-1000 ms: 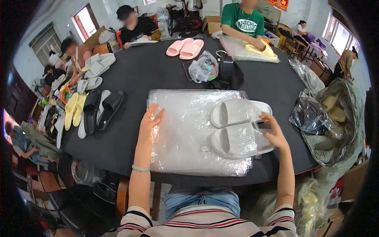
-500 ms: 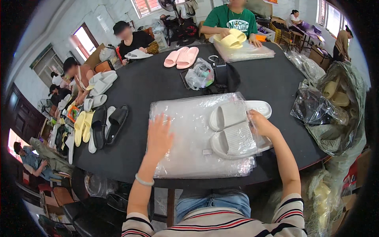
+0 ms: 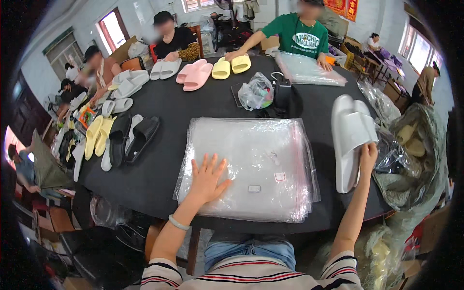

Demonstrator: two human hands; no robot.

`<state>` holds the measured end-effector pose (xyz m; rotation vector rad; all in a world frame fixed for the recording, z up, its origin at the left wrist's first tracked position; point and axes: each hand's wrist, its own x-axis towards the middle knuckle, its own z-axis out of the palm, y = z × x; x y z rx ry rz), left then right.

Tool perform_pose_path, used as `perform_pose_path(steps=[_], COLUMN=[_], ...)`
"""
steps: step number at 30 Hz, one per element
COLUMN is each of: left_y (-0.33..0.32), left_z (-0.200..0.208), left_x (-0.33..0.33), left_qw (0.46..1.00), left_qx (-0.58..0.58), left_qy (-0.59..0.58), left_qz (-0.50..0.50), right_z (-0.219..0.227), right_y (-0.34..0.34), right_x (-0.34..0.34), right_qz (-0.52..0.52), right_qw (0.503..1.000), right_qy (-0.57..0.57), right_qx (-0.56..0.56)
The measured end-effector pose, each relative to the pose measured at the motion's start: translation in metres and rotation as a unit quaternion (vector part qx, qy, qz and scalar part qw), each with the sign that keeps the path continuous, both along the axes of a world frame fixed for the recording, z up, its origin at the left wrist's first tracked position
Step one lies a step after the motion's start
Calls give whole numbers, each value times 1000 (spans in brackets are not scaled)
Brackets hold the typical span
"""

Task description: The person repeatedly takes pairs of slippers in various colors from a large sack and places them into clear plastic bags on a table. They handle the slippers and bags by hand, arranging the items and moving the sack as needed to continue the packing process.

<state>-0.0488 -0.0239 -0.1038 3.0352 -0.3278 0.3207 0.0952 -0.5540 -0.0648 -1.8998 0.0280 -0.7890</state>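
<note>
Nearby, black slippers (image 3: 130, 140) flank the bag stack (image 3: 251, 164) — knotted bag (image 3: 256, 93) beyond.

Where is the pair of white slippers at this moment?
In the head view, the pair of white slippers is at the right of the black table, held by the right hand, just beyond the right edge of the clear bag stack.

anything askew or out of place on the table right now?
Nothing damaged or spilled. The stack of clear bags lies slightly fanned under the left hand. The right hand holds the white slippers past the stack's right edge.
</note>
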Motion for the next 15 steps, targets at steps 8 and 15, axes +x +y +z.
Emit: perform_pose_path(steps=[8,15], left_y=[6,35], left_z=[-3,-25], left_x=[-5,12], left_qw=[999,890], left_qx=[-26,-454], left_qy=[-30,20], left_qz=[-4,43], right_z=[109,52], right_y=[175,283], right_x=[-62,-52], right_qz=[257,405], right_qw=[958,865], right_qy=[118,29], right_qx=[-36,-294])
